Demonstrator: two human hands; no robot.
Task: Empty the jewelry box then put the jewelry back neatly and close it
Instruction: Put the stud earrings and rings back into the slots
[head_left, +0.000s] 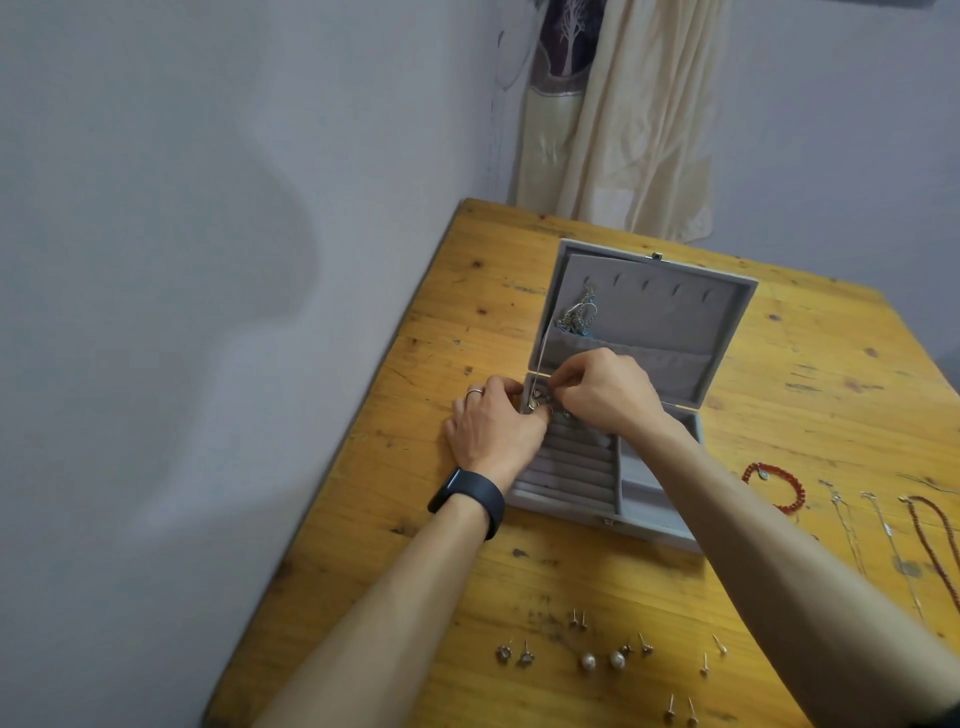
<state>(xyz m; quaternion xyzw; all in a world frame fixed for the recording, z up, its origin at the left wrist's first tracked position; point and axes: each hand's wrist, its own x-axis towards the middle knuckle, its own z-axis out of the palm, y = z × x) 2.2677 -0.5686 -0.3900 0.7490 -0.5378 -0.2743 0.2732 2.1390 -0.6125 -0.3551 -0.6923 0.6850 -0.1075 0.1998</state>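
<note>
A grey velvet jewelry box lies open on the wooden table, its lid leaning back with a tangle of silver jewelry hanging from a hook. My left hand rests at the box's far left corner, its thumb against small metal pieces in the back compartment. My right hand reaches over the ring rolls and pinches one of those pieces. Several stud and pearl earrings lie in rows near the front edge. A red bead bracelet and thin necklaces lie at the right.
A plain wall runs along the table's left edge. A cream curtain hangs behind the far corner. Bare wood shows to the left of the box and between the box and the earrings. I wear a black wristband on my left wrist.
</note>
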